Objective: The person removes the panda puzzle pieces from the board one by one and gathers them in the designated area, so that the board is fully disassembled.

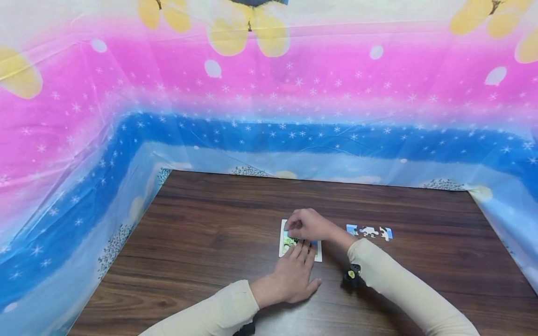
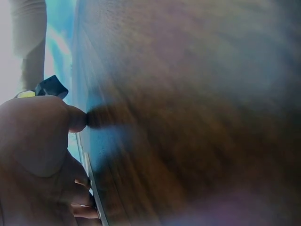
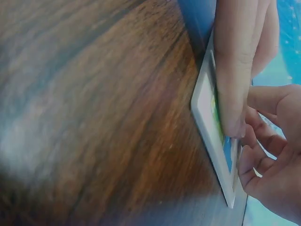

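Observation:
A small jigsaw puzzle board (image 1: 318,258) with a white frame lies on the table, its picture partly covered by both hands. The left hand (image 1: 294,276) rests on the board's near part, fingers straight and thumb spread onto the wood. Over the far left part of the board, the right hand (image 1: 310,225) has its fingers bent, with the tips down at the picture. In the right wrist view, left-hand fingers (image 3: 231,94) hide the tips of the right hand's thumb and index finger, so I cannot tell whether a puzzle piece is between them.
Loose jigsaw pieces (image 1: 369,231) lie in a row right of the board, beyond the right wrist. The dark wooden table (image 1: 201,224) is bordered by a printed pink and blue cloth (image 1: 269,135) at its back and sides.

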`<state>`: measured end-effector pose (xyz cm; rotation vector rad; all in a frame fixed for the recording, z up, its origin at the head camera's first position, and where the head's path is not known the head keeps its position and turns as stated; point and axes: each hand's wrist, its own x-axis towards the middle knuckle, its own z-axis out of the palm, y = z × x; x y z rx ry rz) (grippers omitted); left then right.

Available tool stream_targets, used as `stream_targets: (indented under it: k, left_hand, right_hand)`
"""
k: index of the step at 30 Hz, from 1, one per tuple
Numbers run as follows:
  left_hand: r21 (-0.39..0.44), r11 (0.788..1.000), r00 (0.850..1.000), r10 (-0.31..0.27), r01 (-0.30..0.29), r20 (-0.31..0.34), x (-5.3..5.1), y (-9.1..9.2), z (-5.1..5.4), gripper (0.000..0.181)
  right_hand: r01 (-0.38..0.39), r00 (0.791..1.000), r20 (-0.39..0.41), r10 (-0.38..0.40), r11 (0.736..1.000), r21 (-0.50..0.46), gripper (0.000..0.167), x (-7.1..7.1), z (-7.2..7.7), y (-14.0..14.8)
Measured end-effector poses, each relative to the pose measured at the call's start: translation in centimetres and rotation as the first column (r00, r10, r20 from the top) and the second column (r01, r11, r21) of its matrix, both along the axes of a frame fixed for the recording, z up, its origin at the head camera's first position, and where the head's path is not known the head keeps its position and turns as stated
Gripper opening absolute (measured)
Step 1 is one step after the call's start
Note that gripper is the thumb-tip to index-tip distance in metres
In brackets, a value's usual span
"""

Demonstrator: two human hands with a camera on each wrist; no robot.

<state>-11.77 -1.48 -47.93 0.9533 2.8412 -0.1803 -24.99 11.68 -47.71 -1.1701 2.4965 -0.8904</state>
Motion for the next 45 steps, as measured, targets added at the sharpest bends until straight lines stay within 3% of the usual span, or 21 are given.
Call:
stream_targets:
  k: [5, 8, 22, 33, 40, 45]
  left_hand:
    - [0.017, 1.000, 1.000, -0.004, 0.004, -0.004, 0.0, 0.0, -0.2, 0.076]
    - [0.027, 1.000, 1.000, -0.006, 0.006, -0.006, 0.0, 0.0, -0.2, 0.076]
    - [0.081, 0.997, 0.999, -0.017, 0.013, 0.044, -0.2, -0.2, -0.2, 0.076]
    - [0.100, 0.994, 0.999, -0.035, 0.033, 0.018, -0.2, -0.5, -0.2, 0.078]
    - [0.100, 0.995, 0.999, -0.027, 0.030, -0.027, -0.2, -0.5, -0.3, 0.079]
    - [0.099, 0.995, 0.999, -0.027, 0.029, -0.025, -0.2, -0.5, -0.2, 0.079]
  right_hand:
    - [0.023, 0.994, 0.103, -0.020, 0.999, -0.028, 0.006, 0.1, 0.3, 0.1]
    - [0.031, 0.992, 0.126, -0.026, 0.999, -0.030, 0.006, 0.0, 0.2, 0.2]
    - [0.014, 1.000, -0.003, -0.014, 1.000, -0.003, 0.015, 0.4, 0.0, 0.1]
    - [0.009, 0.999, 0.051, -0.005, 0.997, -0.075, 0.013, 1.3, 0.6, 0.4]
    - [0.124, 0.991, 0.063, -0.119, 0.989, -0.077, 0.014, 0.8, 0.6, 0.6]
    - [0.170, 0.982, 0.102, -0.161, 0.982, -0.082, 0.018, 0.3, 1.1, 2.1]
